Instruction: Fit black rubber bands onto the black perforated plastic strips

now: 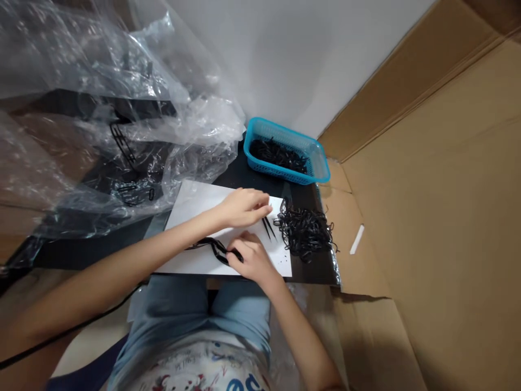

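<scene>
My left hand (243, 207) hovers over a white sheet (191, 202), fingers pinched on thin black tweezers (268, 228) whose tips point down toward the sheet. My right hand (251, 257) rests on the sheet's near edge, closed on a black plastic strip (211, 247) that trails to the left. A loose pile of black plastic pieces (305, 231) lies just right of both hands, partly on the sheet.
A blue basket (321, 163) holding more black pieces stands at the back. Crumpled clear plastic bags (122, 119) with black parts cover the left. Cardboard sheets (439, 190) fill the right side. The sheet lies on a black tabletop (244, 171).
</scene>
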Motion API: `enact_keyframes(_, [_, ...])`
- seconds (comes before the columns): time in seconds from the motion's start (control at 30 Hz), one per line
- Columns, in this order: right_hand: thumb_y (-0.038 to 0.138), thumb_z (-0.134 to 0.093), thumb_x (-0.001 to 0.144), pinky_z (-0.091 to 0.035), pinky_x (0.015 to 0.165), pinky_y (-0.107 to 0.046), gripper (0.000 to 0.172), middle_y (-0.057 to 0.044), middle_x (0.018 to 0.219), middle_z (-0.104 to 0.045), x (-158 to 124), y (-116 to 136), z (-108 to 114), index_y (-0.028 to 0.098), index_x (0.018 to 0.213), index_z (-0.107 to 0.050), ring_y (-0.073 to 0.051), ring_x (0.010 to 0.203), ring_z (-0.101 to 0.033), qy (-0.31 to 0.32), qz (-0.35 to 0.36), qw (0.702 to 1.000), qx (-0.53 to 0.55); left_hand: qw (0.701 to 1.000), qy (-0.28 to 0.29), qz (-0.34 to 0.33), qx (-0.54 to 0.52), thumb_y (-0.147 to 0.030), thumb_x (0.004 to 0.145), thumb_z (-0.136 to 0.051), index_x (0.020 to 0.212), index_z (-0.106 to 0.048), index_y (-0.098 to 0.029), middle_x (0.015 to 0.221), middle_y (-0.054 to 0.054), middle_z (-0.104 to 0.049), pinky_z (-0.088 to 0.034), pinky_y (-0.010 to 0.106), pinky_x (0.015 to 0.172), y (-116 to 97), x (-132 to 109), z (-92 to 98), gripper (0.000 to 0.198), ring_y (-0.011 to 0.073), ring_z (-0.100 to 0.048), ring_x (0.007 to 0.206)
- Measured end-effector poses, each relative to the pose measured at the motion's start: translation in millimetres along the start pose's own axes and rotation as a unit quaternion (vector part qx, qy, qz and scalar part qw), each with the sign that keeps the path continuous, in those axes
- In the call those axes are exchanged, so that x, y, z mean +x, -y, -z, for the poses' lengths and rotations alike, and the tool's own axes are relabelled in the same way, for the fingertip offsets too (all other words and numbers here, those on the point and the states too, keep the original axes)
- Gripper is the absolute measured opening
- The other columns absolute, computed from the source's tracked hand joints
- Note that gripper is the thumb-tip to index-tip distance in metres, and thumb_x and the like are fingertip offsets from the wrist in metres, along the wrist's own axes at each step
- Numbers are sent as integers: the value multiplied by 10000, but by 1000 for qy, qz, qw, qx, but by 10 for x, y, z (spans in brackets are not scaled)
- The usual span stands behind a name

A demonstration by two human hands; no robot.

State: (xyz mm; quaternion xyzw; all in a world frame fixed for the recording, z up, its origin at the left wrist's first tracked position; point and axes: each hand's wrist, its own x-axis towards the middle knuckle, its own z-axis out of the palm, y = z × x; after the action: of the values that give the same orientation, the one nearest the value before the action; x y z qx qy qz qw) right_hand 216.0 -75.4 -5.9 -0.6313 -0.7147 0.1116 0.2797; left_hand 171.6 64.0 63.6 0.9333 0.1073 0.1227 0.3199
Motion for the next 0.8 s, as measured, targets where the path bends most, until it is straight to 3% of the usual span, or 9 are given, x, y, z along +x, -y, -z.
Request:
enact_keyframes(0.13, [188,-518,808,-459,747,-321,70,-44,753,-652,-8,-29,16,203,783,-582,-199,764,-568,-1,-3,1000,13,998,6,32,-50,-361,898,-339,745,-566,-166,729,39,-604,-390,286,669,133,-579,93,336,176,-548,694])
enact_keyframes(0.23, [192,-509,815,-461,732,-326,82,-53,742,-634,-8,-50,22,199,778,-582,-202,754,-562,-3,-6,1000,17,993,-3,60,-98,-359,899,-332,751,-571,-157,717,32,-621,-420,265,659,164,-690,70,346,161,-565,689])
enact_keyframes(0.33, [194,-506,820,-467,747,-324,95,-50,737,-649,1,-48,11,201,765,-583,-203,775,-575,-3,0,1000,20,990,-6,63,-129,-343,848,-416,713,-561,-151,656,13,-602,-416,237,603,138,-435,-53,276,137,-547,628])
enact_keyframes(0.43, [187,-506,819,-474,753,-315,95,-49,757,-673,11,-38,-4,202,781,-593,-202,794,-589,-2,0,1000,14,990,9,37,-134,-295,771,-515,627,-531,-163,583,-18,-560,-375,223,558,24,60,-198,196,121,-513,583])
enact_keyframes(0.53, [188,-519,809,-478,760,-313,86,-42,756,-680,21,-42,-8,207,777,-596,-203,797,-595,2,-5,1000,8,993,30,19,-114,-373,737,-601,580,-518,-171,562,-20,-560,-321,235,524,-109,499,-282,269,128,-504,560])
enact_keyframes(0.6, [190,-524,806,-478,755,-308,82,-39,739,-673,27,-54,-4,206,769,-596,-201,788,-597,5,-13,1000,13,995,37,17,-90,-394,759,-588,587,-531,-170,583,-3,-572,-300,248,525,-135,599,-286,288,138,-498,560])
enact_keyframes(0.7, [205,-524,813,-477,760,-308,85,-49,744,-657,34,-73,10,195,770,-596,-204,794,-595,8,-28,999,42,997,53,6,-64,-384,828,-507,688,-585,-167,700,33,-622,-327,264,582,-41,355,-205,270,166,-532,639])
enact_keyframes(0.8, [209,-524,815,-474,771,-302,78,-66,828,-643,32,-82,44,183,809,-597,-198,824,-591,16,-43,995,93,994,91,-3,-55,-430,868,-446,803,-617,-163,805,59,-643,-373,282,684,115,-218,-49,324,194,-561,742])
